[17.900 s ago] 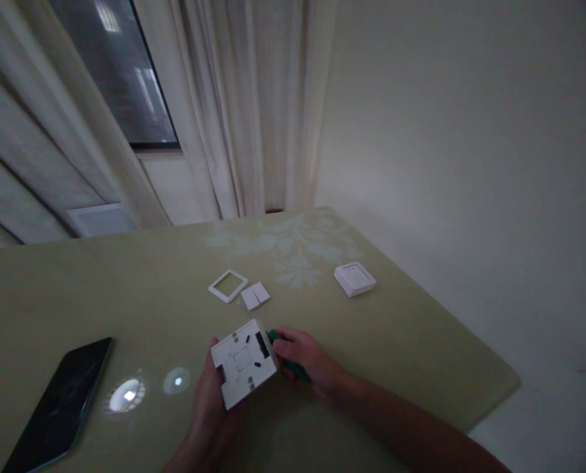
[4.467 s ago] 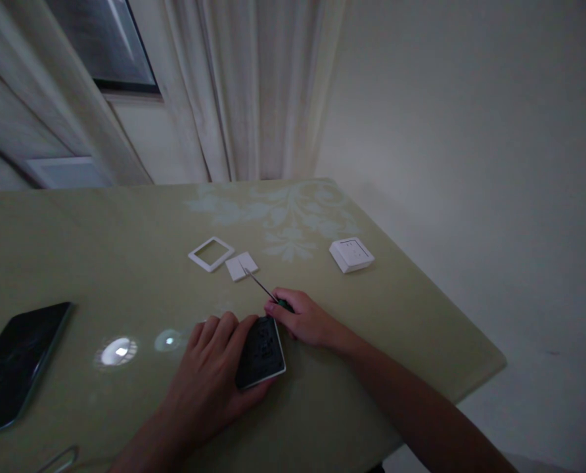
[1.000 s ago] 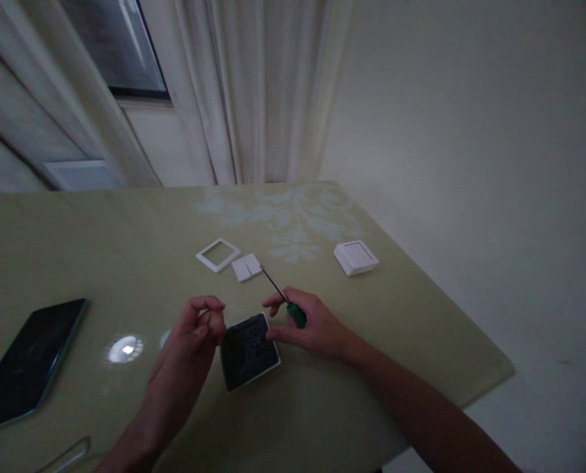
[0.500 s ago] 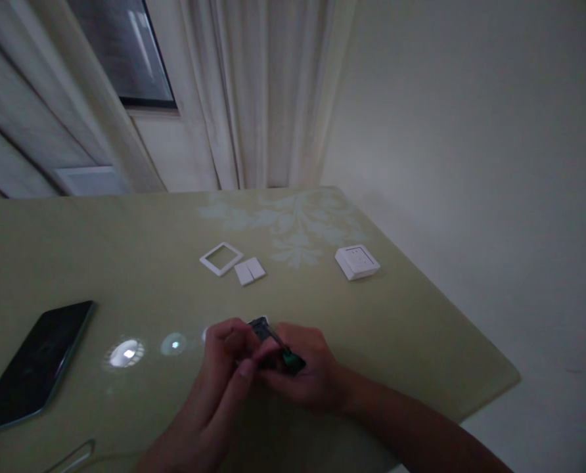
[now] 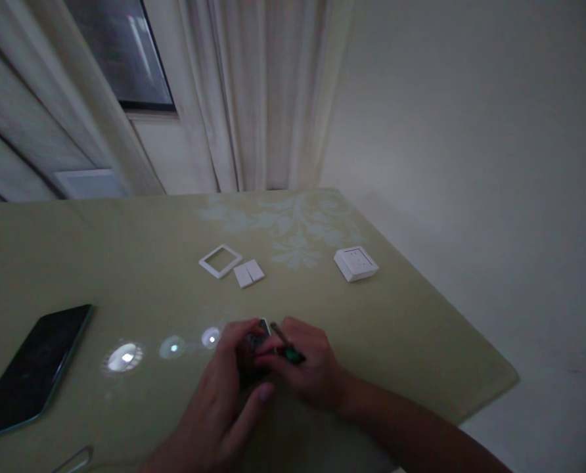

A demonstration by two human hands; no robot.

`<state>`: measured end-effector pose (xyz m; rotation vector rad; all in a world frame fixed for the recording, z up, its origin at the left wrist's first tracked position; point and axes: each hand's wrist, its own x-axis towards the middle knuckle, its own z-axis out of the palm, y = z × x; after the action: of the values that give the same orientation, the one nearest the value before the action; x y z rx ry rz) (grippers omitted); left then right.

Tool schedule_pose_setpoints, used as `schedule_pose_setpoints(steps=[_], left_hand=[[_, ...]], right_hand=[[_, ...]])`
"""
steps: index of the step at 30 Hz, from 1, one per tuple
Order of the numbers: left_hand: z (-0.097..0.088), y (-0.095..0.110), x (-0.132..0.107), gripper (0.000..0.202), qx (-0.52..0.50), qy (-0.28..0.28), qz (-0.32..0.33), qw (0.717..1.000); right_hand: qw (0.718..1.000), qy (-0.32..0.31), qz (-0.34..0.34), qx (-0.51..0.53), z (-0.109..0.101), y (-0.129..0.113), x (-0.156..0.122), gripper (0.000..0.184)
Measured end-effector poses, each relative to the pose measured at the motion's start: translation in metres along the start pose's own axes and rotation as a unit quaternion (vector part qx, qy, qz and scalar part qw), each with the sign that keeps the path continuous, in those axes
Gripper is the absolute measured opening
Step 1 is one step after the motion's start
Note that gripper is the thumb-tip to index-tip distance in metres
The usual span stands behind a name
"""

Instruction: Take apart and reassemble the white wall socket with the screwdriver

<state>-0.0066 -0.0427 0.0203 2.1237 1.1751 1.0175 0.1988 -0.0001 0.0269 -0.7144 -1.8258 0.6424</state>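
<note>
Being grasped by the right hand [image 5: 316,360] in the head view, a screwdriver [image 5: 293,355] is seen just right of a partly hidden box [image 5: 265,326], at the near middle of the table [image 5: 406,335]. The left hand [image 5: 223,387] is curled over the box; whether it is gripped cannot be told.

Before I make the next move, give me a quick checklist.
1. Green-handled screwdriver in the right hand: ok.
2. Left hand at the white-edged box: ok; firmness of hold, cannot tell.
3. Screwdriver tip seated in a screw: cannot tell.
4. Box interior visible: not ok, fingers cover most.
5. White frame and white plates lying beyond the hands: ok.
6. Dark flat device apart from both hands: ok.
</note>
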Motion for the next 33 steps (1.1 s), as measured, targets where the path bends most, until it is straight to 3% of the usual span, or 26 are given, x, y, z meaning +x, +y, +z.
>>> schedule_pose_setpoints(steps=[2,6,9,12,20,33], left_hand=[[-0.006,-0.008,0.006,0.071,0.044,0.005,-0.036,0.998],[-0.011,-0.021,0.016,0.091,0.152,-0.064,-0.03,0.986],[-0.008,-0.023,0.018,0.077,0.16,-0.098,-0.024,0.982],[-0.005,-0.02,0.018,0.069,0.142,-0.094,-0.02,0.985],[-0.005,-0.019,0.019,0.078,0.17,-0.049,0.016,0.984],[-0.005,-0.022,0.021,0.079,0.19,-0.042,0.039,0.98]], right_hand=[[0.998,0.033,0.059,0.0,-0.007,0.004,0.005,0.022],[0.982,0.045,0.185,0.004,-0.019,0.016,0.012,0.022],[0.978,0.018,0.21,0.009,-0.022,0.023,0.013,0.022],[0.982,-0.019,0.188,0.017,-0.021,0.026,0.012,0.023],[0.992,-0.061,0.106,0.021,-0.022,0.029,0.012,0.021],[0.987,-0.158,0.011,-0.034,-0.025,0.032,0.002,0.017]])
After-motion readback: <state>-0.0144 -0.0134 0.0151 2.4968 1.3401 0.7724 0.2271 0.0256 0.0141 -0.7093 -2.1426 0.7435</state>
